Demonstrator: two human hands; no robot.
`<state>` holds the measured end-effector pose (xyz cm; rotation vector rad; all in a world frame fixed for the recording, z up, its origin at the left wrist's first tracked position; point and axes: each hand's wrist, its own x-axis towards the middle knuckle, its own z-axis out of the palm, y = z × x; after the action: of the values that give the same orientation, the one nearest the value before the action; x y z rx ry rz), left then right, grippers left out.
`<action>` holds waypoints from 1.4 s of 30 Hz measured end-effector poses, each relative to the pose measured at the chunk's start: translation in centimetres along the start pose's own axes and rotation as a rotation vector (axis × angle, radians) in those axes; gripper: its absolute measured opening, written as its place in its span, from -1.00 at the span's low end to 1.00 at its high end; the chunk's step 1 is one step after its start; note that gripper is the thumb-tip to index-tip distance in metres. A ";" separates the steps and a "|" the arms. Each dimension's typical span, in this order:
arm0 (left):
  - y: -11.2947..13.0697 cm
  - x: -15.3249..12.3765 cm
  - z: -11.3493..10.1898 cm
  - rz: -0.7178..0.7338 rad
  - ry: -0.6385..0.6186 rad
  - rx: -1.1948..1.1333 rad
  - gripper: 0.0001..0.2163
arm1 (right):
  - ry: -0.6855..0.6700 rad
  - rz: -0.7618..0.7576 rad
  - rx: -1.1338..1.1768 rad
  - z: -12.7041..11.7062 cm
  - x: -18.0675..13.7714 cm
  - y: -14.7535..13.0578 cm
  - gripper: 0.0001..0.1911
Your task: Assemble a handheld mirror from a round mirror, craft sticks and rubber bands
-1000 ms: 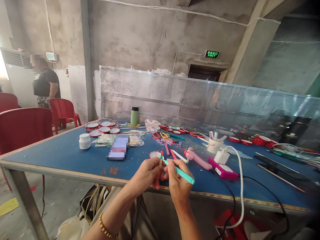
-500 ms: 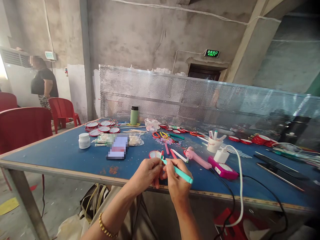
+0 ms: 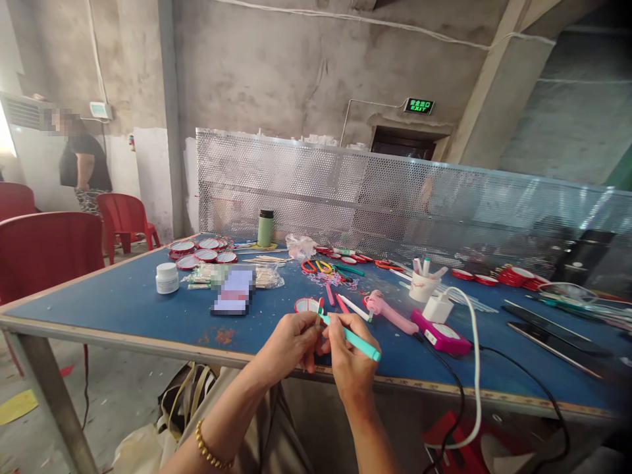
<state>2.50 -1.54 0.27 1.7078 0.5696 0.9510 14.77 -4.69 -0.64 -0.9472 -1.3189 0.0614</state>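
While our right hand (image 3: 351,361) pinches the light, stiff pen (image 3: 351,337) mid-barrel, our left hand (image 3: 291,343) fingers close on a small piece.

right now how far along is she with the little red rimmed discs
Looks done: red-rimmed discs lie grouped at the table's far left, more stacked far right. In hand: the right hand holds a teal tool to a small piece pinched in the left hand. Possibly left: one disc lies just beyond the hands, among loose sticks.
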 end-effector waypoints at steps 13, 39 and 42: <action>0.4 0.1 -0.2 -0.009 -0.014 -0.040 -0.75 | 0.064 0.027 0.038 0.2 -0.1 0.1 -0.76; 0.2 0.1 0.0 -0.012 0.000 -0.037 -0.77 | 0.021 -0.012 -0.016 0.1 0.0 0.0 -0.76; 0.1 0.0 0.0 -0.013 -0.010 -0.056 -0.78 | 0.051 0.010 0.008 0.2 0.0 0.2 -0.76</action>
<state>2.49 -1.56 0.39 1.6561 0.5419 0.9402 14.71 -4.49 -0.77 -0.9430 -1.2664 0.0493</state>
